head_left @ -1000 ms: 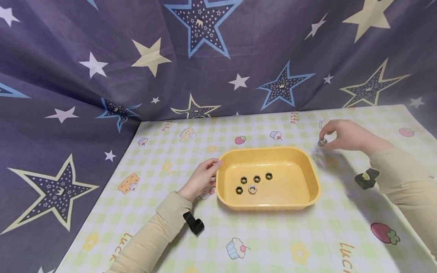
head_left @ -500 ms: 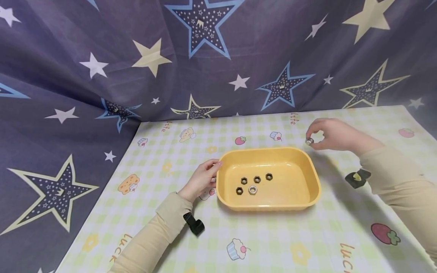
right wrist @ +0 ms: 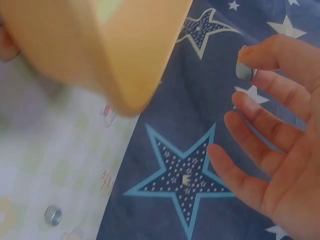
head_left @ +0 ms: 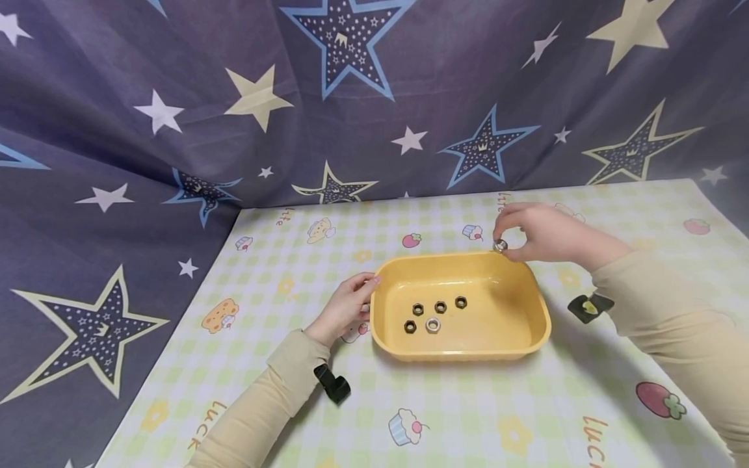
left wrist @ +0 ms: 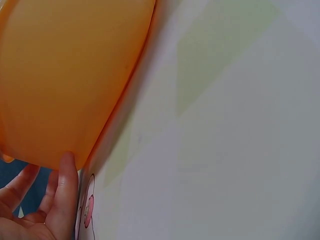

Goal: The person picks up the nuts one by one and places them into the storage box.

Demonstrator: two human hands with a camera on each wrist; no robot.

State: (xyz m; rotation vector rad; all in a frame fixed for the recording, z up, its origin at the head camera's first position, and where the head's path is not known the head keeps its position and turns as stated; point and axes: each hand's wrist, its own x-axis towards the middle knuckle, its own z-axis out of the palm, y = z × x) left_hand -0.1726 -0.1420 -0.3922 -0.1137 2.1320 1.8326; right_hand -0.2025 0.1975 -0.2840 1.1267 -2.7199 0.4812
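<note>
My right hand [head_left: 547, 233] pinches a silver hex nut [head_left: 500, 246] between thumb and index finger at the far rim of a yellow tray [head_left: 468, 351]. In the right wrist view this nut [right wrist: 244, 69] sits at the fingertips, while the other fingers are spread loosely. Inside the tray, towards the left, lie several dark nuts [head_left: 440, 307] and one larger silver nut [head_left: 433, 325]. My left hand [head_left: 345, 305] rests its fingertips against the tray's left end. The left wrist view has its extended fingers [left wrist: 65, 187] touching the outer wall.
Another metal nut [right wrist: 53, 215] lies on the checked tablecloth [head_left: 468, 409] in the right wrist view, mostly hidden behind my right hand in the head view. A dark curtain with stars [head_left: 374, 143] hangs behind the table.
My right hand has moved left with the nut, from beside the tray's right end to its far rim. My left hand, the tray and the nuts in it stay put.
</note>
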